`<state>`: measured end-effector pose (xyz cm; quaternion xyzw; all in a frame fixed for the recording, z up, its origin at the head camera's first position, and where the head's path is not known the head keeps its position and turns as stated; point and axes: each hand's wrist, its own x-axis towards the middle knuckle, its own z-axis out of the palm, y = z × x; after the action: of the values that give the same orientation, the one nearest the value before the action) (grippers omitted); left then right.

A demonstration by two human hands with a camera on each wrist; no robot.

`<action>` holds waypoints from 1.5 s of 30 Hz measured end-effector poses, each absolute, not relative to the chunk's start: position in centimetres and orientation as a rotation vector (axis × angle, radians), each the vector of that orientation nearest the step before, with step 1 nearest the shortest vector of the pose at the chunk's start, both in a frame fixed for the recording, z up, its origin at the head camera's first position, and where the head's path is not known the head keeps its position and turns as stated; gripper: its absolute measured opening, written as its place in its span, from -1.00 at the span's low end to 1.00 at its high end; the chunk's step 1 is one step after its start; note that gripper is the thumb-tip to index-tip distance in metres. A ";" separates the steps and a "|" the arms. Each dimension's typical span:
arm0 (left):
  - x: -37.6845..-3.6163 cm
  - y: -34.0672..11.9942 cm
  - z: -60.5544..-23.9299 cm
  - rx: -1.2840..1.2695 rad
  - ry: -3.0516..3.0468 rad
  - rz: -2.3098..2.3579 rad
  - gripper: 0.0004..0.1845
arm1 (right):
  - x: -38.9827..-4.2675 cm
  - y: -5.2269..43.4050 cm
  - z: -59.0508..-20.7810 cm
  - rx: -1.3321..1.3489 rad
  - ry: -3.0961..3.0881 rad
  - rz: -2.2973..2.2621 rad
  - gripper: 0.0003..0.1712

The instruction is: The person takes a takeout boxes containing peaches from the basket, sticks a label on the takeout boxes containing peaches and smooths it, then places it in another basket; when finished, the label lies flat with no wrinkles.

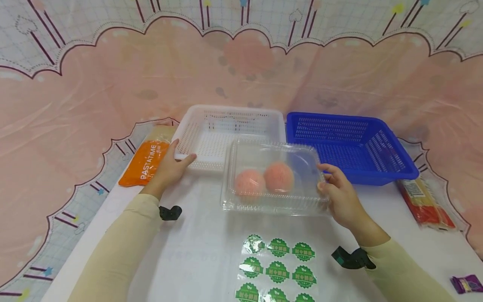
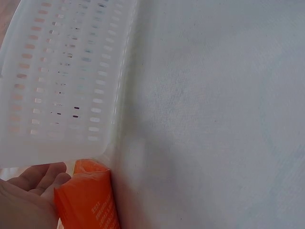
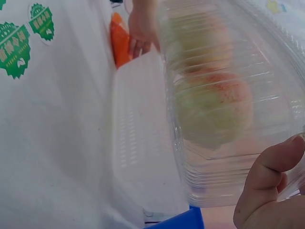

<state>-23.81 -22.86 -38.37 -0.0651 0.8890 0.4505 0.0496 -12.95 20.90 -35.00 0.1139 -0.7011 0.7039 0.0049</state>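
Note:
A clear plastic clamshell box [image 1: 271, 151] holds two pink peaches [image 1: 279, 177]. My right hand [image 1: 327, 181] grips the box by its right end, thumb [image 3: 269, 186] on the ribbed wall, and the box sits just in front of the white basket [image 1: 230, 110]. At that basket's near left corner, my left hand [image 1: 180, 161] holds on with the thumb over the rim. In the left wrist view its fingertips [image 2: 43, 179] lie between the basket wall [image 2: 62, 81] and an orange packet [image 2: 88, 200]. The white basket looks empty.
A blue basket [image 1: 377, 167] stands to the right of the white one. An orange PASTATIME packet [image 1: 145, 163] lies at the left. Green round stickers [image 1: 277, 268] are on a sheet near the front edge. A red packet [image 1: 424, 203] and a purple wrapper [image 1: 467, 283] lie far right.

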 end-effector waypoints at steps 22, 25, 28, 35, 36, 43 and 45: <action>-23.5 -22.8 -38.0 -0.193 2.709 1.382 0.13 | -10.4 22.0 -38.3 0.487 -2.106 2.216 -0.46; -23.5 -22.8 -38.1 -0.190 2.714 1.380 0.13 | -10.3 22.1 -38.7 0.463 -2.136 2.202 -0.46; -23.5 -22.8 -38.1 -0.186 2.719 1.380 0.13 | -10.2 22.3 -38.9 0.446 -2.154 2.188 -0.44; -23.5 -22.8 -38.3 -0.190 2.722 1.374 0.13 | -10.0 22.6 -39.5 0.426 -2.152 2.174 -0.46; -23.4 -22.8 -38.3 -0.189 2.722 1.375 0.13 | -10.0 22.6 -39.5 0.422 -2.156 2.170 -0.46; -23.4 -22.8 -38.2 -0.190 2.718 1.381 0.13 | -9.9 23.0 -40.2 0.389 -2.193 2.130 -0.46; -23.4 -22.7 -38.2 -0.191 2.712 1.385 0.13 | -9.9 23.1 -40.4 0.374 -2.208 2.105 -0.46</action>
<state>-23.44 -22.75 -38.20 -0.0624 0.8880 0.4534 0.0450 -9.93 23.14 -40.39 0.1216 -0.7180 0.6845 0.0337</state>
